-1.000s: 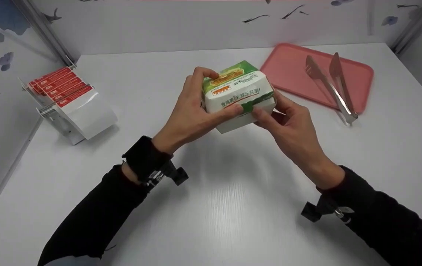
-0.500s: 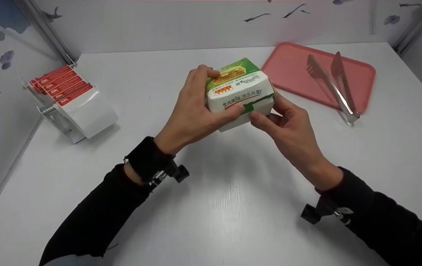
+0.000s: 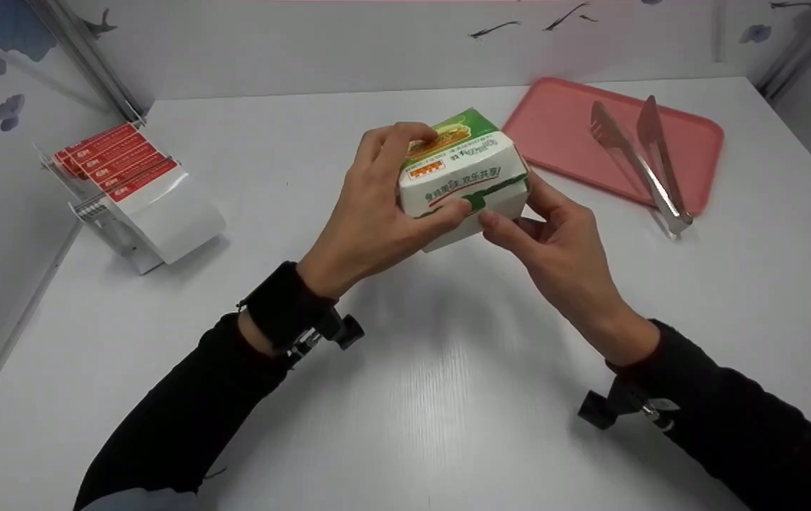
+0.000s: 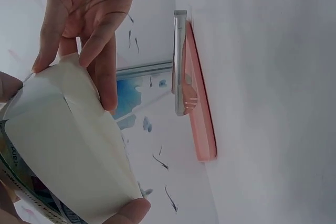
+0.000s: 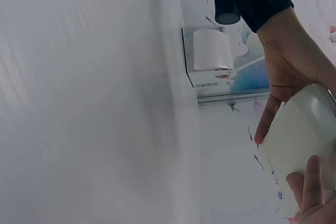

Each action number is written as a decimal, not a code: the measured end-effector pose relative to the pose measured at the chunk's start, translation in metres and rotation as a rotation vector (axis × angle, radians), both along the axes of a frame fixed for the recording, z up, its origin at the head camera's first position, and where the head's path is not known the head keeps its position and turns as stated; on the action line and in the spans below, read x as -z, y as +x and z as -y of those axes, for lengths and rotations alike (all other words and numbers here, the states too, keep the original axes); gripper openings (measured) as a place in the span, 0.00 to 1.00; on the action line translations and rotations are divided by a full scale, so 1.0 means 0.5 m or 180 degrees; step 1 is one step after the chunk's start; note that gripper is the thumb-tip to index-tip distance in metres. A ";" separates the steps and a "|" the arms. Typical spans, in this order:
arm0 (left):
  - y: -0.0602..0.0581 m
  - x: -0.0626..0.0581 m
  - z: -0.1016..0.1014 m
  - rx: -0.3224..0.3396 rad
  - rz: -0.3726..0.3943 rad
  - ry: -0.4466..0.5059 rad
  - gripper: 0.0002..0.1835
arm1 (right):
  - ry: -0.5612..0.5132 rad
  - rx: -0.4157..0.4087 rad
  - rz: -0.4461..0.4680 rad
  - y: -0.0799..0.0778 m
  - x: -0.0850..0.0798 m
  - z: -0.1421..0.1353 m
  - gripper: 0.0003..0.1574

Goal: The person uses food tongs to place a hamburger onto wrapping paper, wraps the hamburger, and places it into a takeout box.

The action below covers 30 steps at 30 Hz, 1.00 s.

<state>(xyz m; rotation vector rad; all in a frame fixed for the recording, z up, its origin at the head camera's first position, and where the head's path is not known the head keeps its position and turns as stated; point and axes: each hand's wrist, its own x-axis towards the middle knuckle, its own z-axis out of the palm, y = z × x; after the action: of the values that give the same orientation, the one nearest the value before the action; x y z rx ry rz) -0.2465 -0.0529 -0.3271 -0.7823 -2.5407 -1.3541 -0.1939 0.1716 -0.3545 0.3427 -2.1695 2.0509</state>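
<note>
A green and white cardboard burger box (image 3: 458, 170) with a food picture on its lid is held up over the white table in the head view. My left hand (image 3: 377, 213) grips its left side, fingers over the lid and thumb along the front seam. At the lower right corner, my right hand (image 3: 565, 248) pinches the box, its thumb on the front beside a green tab. The plain white underside of the burger box (image 4: 73, 140) shows in the left wrist view. The right wrist view also has the box's underside (image 5: 299, 135), with fingers spread beneath it.
A pink tray (image 3: 554, 135) lies at the back right, with metal tongs (image 3: 650, 177) resting across it and over its front edge. On the left stands a rack holding several red and white paper sleeves (image 3: 171, 220). Patterned white walls (image 3: 306, 50) border the table (image 3: 412, 426).
The gap under the lid at the front right has narrowed. My left fingers have slid further across the lid. My right thumb has shifted slightly left along the front.
</note>
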 end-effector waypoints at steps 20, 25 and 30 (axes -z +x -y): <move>-0.001 -0.009 -0.002 0.0174 -0.0003 -0.0133 0.38 | -0.0324 0.0123 0.0266 -0.003 0.004 -0.003 0.39; -0.006 -0.006 -0.006 0.0191 -0.0077 0.0025 0.36 | -0.0724 -0.0202 0.0453 -0.006 0.003 -0.001 0.39; -0.008 -0.006 -0.007 0.0233 -0.0062 0.0000 0.39 | -0.1044 -0.0638 0.0716 -0.006 0.003 0.004 0.32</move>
<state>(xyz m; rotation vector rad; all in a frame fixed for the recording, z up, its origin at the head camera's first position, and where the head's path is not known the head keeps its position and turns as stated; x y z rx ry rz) -0.2506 -0.0494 -0.3240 -0.8922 -2.5207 -1.3607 -0.1969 0.1697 -0.3562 0.3125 -1.9253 2.6216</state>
